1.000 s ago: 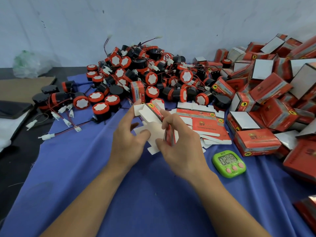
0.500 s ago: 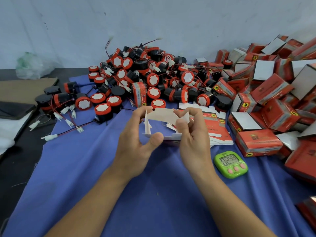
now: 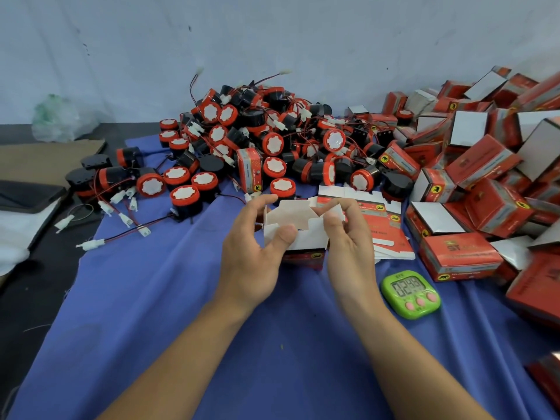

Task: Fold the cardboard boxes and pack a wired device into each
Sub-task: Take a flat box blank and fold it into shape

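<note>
A small red cardboard box [image 3: 295, 228] with a white inside is held above the blue cloth, its end flaps up and partly folded. My left hand [image 3: 254, 256] grips its left side, thumb pressing on a front flap. My right hand [image 3: 348, 247] holds its right side, fingers curled round the right flap. A stack of flat unfolded boxes [image 3: 381, 219] lies just behind my right hand. A big heap of black and red wired devices [image 3: 272, 144] with white plugs sits at the back centre.
Folded red boxes [image 3: 485, 177] are piled along the right side. A green digital timer [image 3: 409, 294] lies right of my right wrist. The blue cloth [image 3: 151, 298] covers the table. Brown cardboard [image 3: 39, 165], a dark pad and a plastic bag lie at the left.
The flat box blank has been opened into a box shape and turned open end up. Both hands have shifted to its sides and are folding the end flaps inward.
</note>
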Available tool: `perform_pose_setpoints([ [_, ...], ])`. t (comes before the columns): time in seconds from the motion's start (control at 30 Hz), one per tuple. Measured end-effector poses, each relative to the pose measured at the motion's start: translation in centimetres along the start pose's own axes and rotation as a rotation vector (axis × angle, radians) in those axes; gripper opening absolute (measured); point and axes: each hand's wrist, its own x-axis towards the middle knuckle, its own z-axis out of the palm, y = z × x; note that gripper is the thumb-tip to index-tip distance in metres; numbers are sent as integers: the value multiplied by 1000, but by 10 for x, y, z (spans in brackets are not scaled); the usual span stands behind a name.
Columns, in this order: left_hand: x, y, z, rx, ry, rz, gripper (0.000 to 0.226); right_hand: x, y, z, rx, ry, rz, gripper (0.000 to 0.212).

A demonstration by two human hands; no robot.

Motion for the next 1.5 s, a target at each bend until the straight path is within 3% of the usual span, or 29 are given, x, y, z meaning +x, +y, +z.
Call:
perform_pose_setpoints([
  [0.13, 2, -3, 2, -97, -53, -107, 35, 1, -3, -2, 121, -107, 63, 9],
  [0.23, 6, -10, 0, -126, -64, -178, 41, 4, -7, -4, 171, -196, 82, 21],
  [0.47, 5, -12, -1, -135, -58, -212, 39, 5, -5, -11, 107, -286, 77, 17],
  [0.63, 0, -7, 2, -124, -61, -198, 40, 14, -3, -16, 256, -227, 183, 21],
  [0.83, -6, -2, 6, -96, -42, -161, 41, 12, 3, -11, 59, -388, 165, 32],
  [1.0, -8, 1, 4, -332, -200, -146, 60, 14, 7, -15, 128, -274, 250, 31],
  [1.07, -8, 3, 3, -433, -228, -147, 50, 15, 6, -15, 124, -218, 263, 31],
  [1.17, -6, 9, 3, -389, -202, -175, 37, 14, 5, -14, 115, -184, 288, 39],
  [1.3, -6, 8, 4, -181, -208, -170, 43, 13, 4, -10, 168, -153, 338, 34],
  [1.4, -7, 7, 9, -263, -158, -183, 41, 14, 4, -13, 235, -181, 403, 33],
  [1.5, -7, 11, 8, -377, -135, -212, 56, 15, -1, -19, 323, -277, 443, 42],
])
